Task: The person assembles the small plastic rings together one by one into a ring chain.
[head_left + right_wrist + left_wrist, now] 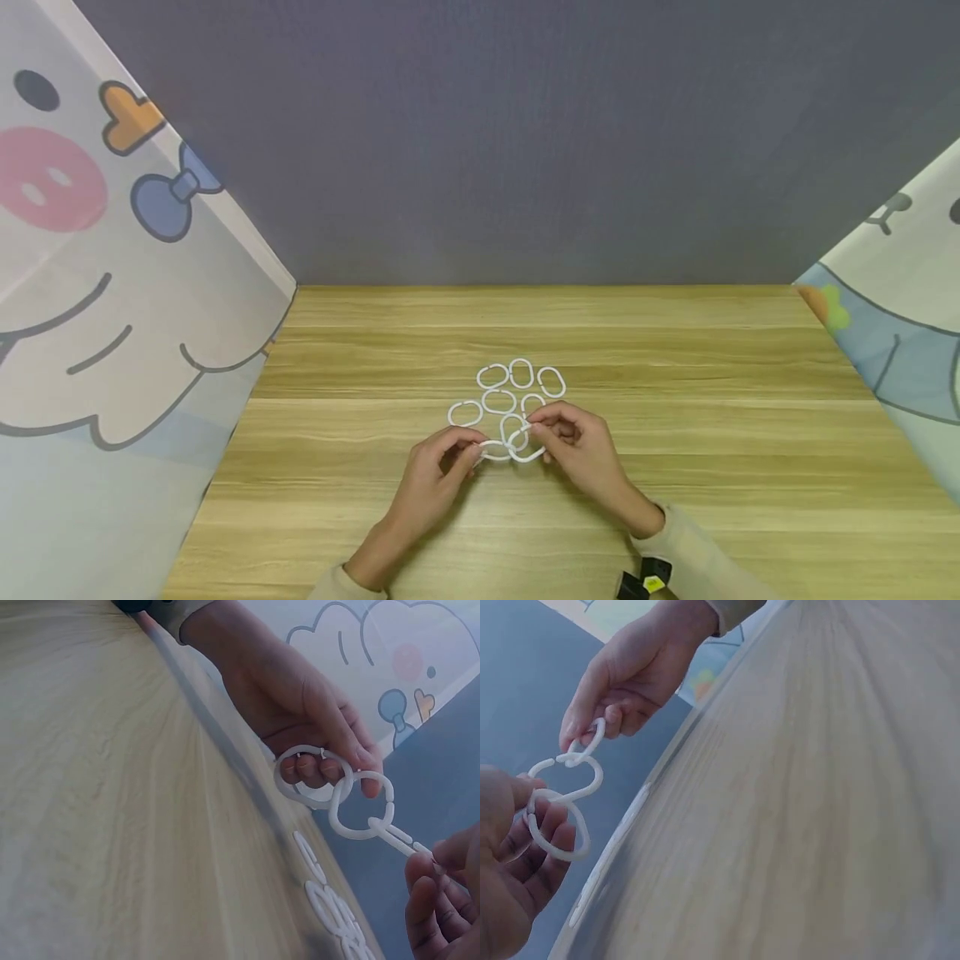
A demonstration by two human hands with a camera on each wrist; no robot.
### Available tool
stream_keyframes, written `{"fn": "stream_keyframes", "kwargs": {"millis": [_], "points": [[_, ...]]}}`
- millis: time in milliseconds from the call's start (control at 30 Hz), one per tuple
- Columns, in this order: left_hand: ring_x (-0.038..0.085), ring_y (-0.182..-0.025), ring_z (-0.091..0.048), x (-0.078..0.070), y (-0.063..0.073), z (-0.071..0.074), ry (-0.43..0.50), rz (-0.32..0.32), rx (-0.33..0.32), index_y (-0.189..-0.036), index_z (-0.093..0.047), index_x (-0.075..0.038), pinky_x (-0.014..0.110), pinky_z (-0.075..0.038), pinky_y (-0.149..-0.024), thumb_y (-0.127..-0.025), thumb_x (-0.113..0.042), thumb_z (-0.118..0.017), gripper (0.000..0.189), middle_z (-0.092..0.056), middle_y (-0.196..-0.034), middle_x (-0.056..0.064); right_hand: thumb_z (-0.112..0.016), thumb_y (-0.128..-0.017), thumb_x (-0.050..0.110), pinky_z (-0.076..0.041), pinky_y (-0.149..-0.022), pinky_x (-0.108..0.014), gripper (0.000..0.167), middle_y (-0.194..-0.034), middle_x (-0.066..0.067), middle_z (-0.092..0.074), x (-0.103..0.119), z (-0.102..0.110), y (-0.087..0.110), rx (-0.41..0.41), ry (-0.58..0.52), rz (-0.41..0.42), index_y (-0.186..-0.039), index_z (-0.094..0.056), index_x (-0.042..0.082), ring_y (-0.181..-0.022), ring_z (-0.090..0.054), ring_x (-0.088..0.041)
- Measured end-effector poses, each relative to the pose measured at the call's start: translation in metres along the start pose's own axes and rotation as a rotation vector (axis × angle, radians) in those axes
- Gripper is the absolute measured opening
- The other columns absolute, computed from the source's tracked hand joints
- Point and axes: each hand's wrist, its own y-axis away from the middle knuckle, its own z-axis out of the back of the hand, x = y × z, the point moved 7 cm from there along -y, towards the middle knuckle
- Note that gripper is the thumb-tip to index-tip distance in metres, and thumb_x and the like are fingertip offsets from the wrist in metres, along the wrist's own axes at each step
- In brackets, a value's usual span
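Chain of white links (512, 451), side to side

Three joined links spanned the gap between the left hand (439, 477) and the right hand (582, 454), over the wooden table (330, 483). The chain's long axis ran crosswise, from one hand's fingertips to the other's, its middle link (360, 834) hooked through a link on either side. The left hand grasped one end with curled fingers; the right hand pinched the other between thumb and finger. Neither was nearer, since each held its own end. Loose white links (515, 403) lay beyond the hands, mostly ahead of the gap, one close to the right fingertips. That crosswise line, with its joints between both grips, seemed to matter most.
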Motion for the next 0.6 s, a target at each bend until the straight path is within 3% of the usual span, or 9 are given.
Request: {"fn": "stream_keyframes", "kwargs": {"millis": [233, 433, 600], "points": [[0.003, -0.083, -0.064, -0.005, 0.0, 0.005, -0.188, -0.092, 0.072, -0.119, -0.077, -0.012, 0.024, -0.06, -0.072, -0.107, -0.01, -0.074, 0.013, -0.073, -0.096, -0.005, -0.071, -0.1, -0.012, -0.056, -0.049, -0.028, 0.01, -0.085, -0.03, -0.068, -0.006, 0.0, 0.007, 0.013, -0.018, -0.032, -0.111, -0.073, -0.01, -0.058, -0.066, -0.018], [0.0, -0.09, -0.062, -0.002, 0.004, 0.008, -0.369, -0.168, 0.136, -0.121, -0.078, -0.014, 0.023, -0.061, -0.08, -0.102, -0.009, -0.08, 0.02, -0.072, -0.102, -0.01, -0.074, -0.1, -0.009, -0.058, -0.051, -0.026, 0.016, -0.09, -0.026, -0.074, -0.014, -0.005, 0.013, 0.038, -0.023, -0.095, -0.115, -0.076, -0.012, -0.064, -0.071, -0.015], [0.0, -0.086, -0.058, 0.001, 0.007, 0.009, -0.524, -0.256, 0.176, -0.114, -0.079, -0.017, 0.022, -0.056, -0.075, -0.098, -0.016, -0.085, 0.017, -0.074, -0.1, -0.012, -0.079, -0.097, -0.007, -0.056, -0.049, -0.023, 0.016, -0.088, -0.023, -0.076, -0.017, -0.011, 0.017, 0.074, -0.028, -0.141, -0.113, -0.077, -0.012, -0.066, -0.073, -0.012]]}}
